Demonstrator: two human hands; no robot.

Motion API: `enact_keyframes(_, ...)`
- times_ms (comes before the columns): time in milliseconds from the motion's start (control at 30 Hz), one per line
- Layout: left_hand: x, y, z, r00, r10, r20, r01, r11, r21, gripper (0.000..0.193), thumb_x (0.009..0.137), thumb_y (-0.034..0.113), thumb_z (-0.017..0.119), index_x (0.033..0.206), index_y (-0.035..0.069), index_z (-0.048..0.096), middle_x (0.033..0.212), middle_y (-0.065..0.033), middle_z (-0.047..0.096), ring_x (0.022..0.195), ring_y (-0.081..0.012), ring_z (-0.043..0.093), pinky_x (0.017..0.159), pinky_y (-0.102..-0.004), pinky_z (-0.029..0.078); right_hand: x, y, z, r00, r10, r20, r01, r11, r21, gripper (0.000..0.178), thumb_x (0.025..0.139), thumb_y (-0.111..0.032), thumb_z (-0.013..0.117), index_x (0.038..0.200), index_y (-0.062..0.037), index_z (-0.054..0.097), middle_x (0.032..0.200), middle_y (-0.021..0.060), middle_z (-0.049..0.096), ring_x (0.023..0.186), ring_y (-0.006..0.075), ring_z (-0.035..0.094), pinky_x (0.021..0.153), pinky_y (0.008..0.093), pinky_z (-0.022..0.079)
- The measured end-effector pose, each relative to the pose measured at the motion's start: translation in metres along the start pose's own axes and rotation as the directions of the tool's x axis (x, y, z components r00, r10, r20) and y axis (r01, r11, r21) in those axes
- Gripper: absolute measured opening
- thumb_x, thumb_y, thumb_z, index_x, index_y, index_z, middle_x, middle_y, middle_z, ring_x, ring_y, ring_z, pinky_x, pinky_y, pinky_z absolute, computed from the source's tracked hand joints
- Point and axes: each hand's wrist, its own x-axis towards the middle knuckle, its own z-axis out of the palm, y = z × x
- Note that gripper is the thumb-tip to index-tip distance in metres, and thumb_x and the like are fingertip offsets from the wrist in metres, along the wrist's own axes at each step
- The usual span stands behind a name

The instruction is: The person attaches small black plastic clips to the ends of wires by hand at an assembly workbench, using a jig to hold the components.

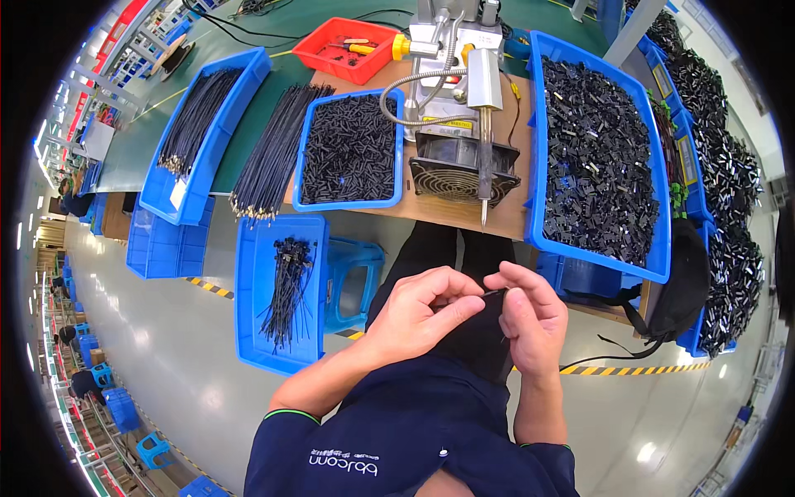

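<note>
Though it is mostly hidden by the fingertips, a small dark piece (495, 292) sits between the two hands, over the person's lap and just off the near edge of the brown tabletop (512, 224). The left hand (426, 311) pinches its one end between thumb and forefinger, and the right hand (534, 319) has thumb and fingertips drawn narrow around the other. It looks very light and thin, probably a little springy, perhaps slippery on a smooth surface; a fingertip pinch near each end should suit it, with gentle pressure, since so slender a part could bend. Its exact kind is too small to tell. As for writing, pale lettering (341, 464) runs across the dark shirt (414, 406), upside down from this view; a yellow label (447, 126) with print marks the machine near the tabletop's far edge; the piece itself shows no readable mark.
</note>
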Motion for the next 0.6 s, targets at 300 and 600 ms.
enact_keyframes(300,0.007,0.002,0.006,0.996,0.092,0.007,-0.092,0.991,0.1,0.015,0.102,0.009,0.079,0.112,-0.002,0.077,0.096,-0.0053,0.072,0.08,-0.0078,0.066,0.07,-0.0247,0.052,0.005,0.013,-0.004,0.954,-0.285,0.096,0.3,0.919,-0.255,0.013,0.1,0.003,0.078,0.113,0.0036,0.077,0.11,0.0064,0.07,0.092,0.0072,0.063,0.079,0.0205,0.049)
enact_keyframes(600,0.005,0.002,0.004,0.998,0.051,-0.04,-0.042,0.98,0.193,0.009,0.1,0.006,0.079,0.105,-0.002,0.078,0.095,-0.007,0.073,0.078,-0.0102,0.067,0.069,-0.026,0.053,0.038,-0.067,-0.033,0.786,-0.581,-0.208,0.409,0.743,-0.53,0.007,0.105,-0.003,0.074,0.109,0.0022,0.077,0.097,-0.0006,0.07,0.081,0.0031,0.055,0.071,0.0208,0.044)
